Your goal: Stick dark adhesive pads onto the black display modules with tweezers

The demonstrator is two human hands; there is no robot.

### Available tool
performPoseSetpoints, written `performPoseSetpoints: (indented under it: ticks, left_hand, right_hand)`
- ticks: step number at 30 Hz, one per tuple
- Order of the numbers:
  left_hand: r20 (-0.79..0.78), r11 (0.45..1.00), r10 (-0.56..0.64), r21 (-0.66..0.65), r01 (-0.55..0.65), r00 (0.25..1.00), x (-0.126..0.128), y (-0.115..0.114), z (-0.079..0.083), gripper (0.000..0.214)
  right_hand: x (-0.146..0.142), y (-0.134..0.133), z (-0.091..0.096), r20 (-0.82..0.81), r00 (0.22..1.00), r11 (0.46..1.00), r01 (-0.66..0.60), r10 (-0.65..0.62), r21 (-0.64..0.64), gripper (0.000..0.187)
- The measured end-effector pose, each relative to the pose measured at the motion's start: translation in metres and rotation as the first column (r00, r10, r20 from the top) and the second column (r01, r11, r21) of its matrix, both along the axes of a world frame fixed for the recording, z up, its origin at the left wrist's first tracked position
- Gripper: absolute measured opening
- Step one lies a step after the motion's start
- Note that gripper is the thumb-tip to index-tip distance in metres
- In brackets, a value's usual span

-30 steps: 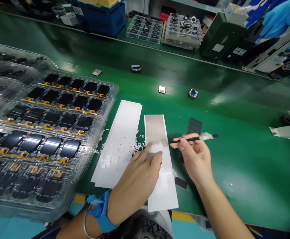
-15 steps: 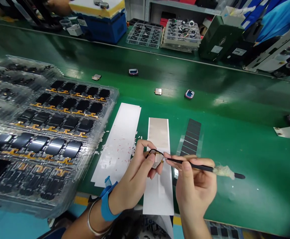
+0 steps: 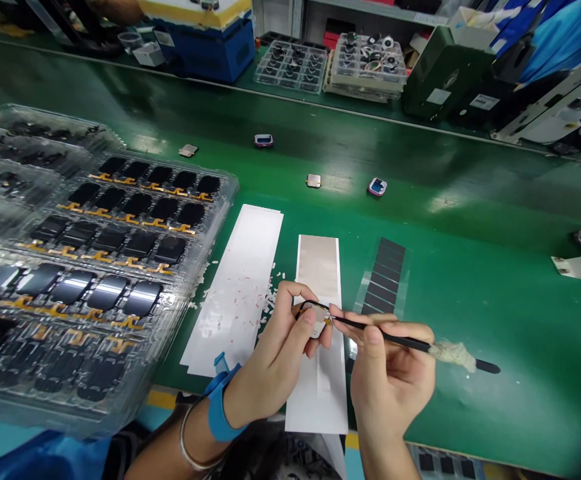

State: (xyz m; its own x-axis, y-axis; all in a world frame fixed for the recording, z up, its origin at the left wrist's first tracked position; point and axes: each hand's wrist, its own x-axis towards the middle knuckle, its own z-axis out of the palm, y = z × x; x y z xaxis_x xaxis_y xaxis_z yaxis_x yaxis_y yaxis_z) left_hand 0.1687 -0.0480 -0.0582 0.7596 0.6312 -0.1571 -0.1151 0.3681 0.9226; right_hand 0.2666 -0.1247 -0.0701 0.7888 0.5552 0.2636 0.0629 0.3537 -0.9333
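My left hand (image 3: 281,347) pinches a small watch screen (image 3: 318,327) between thumb and fingers, its pale metallic back turned up. A black edge runs along the screen's far side, and a bit of gold flex cable shows at its right. My right hand (image 3: 395,373) grips slim black tweezers (image 3: 410,343) like a pen, with frayed pale wrapping (image 3: 453,355) near their rear end. Their tip meets the screen's right edge beside the flex cable; whether it pinches anything is too small to tell. Beneath both hands lies a white strip with a beige upper part (image 3: 318,263).
Clear trays of black screens (image 3: 138,240) fill the left. White sheets (image 3: 250,253) carry small scraps. A strip of black pieces (image 3: 385,273) lies right of centre. Small watch cases (image 3: 378,187) and a metallic square part (image 3: 313,181) sit farther back, before a shelf with boxes.
The screen in my left hand has tilted slightly, so more of its pale back shows. The rear end of the tweezers has dipped a little; their tip stays at the screen's edge.
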Motion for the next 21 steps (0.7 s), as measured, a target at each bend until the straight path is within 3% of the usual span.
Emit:
performPoseSetpoints:
  ticks: [21]
  left_hand:
    - [-0.021, 1.000, 0.023, 0.005, -0.023, 1.000, 0.0026, -0.0015, 0.0021, 0.012]
  right_hand:
    - [-0.0025, 0.0013, 0.0006, -0.011, 1.000, 1.000, 0.017, -0.017, 0.011, 0.014]
